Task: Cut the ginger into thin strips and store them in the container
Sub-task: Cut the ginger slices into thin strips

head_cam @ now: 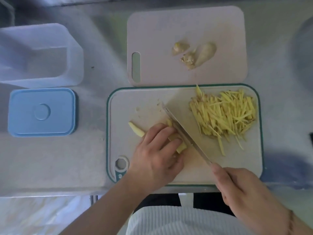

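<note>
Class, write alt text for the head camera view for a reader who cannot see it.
A left hand steadies ginger on a cutting board while the right hand slices with a knife, beside a pile of strips. A clear container and blue lid sit left.

A teal-rimmed cutting board (243, 167) is crowded: the left hand (157, 153) covers its near-left part, a cleaver (184, 126) slants across the middle, and a pile of ginger strips (225, 114) fills the far-right part. Bare board shows at the far-left corner and along the near-right edge. Left of the board, open counter (94, 150) leads to a blue lid (42, 112) and, behind it, an open clear container (40, 55). A second board (186, 26) with ginger scraps (193, 54) blocks the far side.
</note>
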`<state>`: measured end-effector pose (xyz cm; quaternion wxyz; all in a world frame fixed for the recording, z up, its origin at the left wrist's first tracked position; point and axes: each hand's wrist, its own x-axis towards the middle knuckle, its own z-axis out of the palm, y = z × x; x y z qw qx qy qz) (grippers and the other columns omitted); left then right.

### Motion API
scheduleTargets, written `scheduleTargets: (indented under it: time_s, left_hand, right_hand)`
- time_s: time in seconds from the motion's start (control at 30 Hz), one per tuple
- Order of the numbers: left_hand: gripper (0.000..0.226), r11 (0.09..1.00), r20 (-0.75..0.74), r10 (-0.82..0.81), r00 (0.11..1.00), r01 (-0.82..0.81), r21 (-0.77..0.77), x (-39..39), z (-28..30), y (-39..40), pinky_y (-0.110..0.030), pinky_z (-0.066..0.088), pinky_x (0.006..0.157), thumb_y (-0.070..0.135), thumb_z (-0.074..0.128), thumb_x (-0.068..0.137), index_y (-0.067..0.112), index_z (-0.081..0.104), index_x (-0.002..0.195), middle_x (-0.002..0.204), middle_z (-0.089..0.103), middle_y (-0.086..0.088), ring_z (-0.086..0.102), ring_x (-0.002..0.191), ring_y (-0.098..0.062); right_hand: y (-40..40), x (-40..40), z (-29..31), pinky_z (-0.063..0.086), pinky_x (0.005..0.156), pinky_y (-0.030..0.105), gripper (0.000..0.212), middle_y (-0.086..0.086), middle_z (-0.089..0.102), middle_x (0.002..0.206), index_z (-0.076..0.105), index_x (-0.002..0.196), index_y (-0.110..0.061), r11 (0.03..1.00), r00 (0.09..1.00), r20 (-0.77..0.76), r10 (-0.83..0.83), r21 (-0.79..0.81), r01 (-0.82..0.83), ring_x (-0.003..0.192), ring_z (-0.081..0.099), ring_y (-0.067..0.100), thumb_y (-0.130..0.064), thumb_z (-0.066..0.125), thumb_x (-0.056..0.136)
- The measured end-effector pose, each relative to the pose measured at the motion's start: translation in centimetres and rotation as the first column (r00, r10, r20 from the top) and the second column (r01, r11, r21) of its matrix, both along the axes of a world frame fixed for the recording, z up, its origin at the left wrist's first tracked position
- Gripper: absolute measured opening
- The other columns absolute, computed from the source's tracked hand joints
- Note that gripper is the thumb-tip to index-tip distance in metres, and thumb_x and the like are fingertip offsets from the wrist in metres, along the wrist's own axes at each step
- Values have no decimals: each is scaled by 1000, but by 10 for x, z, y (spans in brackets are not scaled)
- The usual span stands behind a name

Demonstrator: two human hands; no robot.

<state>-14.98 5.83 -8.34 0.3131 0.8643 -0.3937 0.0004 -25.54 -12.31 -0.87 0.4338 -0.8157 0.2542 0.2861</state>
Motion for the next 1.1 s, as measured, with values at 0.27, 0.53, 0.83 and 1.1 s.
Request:
scheduleTargets:
  time_s: [0.27, 0.53, 0.83, 1.1]
  left_hand:
    - [14, 997, -5, -72, 997, 72, -3, 9, -2, 8, -38, 52, 96, 17, 77, 87, 4, 78, 93, 110, 70, -16, 65, 104, -34]
    - [19, 995, 37, -94, 995, 94, 18, 13, 2, 7, -37, 55, 89, 22, 72, 91, 3, 78, 91, 105, 72, -15, 69, 98, -31]
    - [14, 997, 97, -78, 992, 75, 28, 14, 1, 2, -36, 55, 80, 9, 67, 94, 2, 76, 86, 97, 72, -12, 68, 87, -31]
    - [16, 998, 84, -53, 995, 51, 35, 13, 1, 0, -38, 55, 73, 8, 63, 93, 3, 75, 84, 96, 71, -11, 67, 84, -30]
  right_hand:
    - [16, -4, -4, 29, 51, 25, 76, 1, 32, 46, 34, 58, -10, 997, 998, -3, -66, 30, 66, 43, 33, 9, -83, 19, 72]
    - [23, -9, 3, 38, 56, 28, 84, 8, 52, 57, 46, 66, -14, 995, 995, 53, -80, -58, 83, 52, 50, 16, -89, 10, 70]
    - [30, -13, 14, 36, 55, 3, 76, -17, 57, 54, 56, 74, -37, 975, 979, 117, -167, -131, 182, 58, 55, -5, -91, 5, 70]
    - [40, -15, 6, 37, 53, 7, 77, -6, 59, 74, 55, 51, -21, 973, 970, 223, -99, -184, 142, 53, 52, -1, -75, 16, 90]
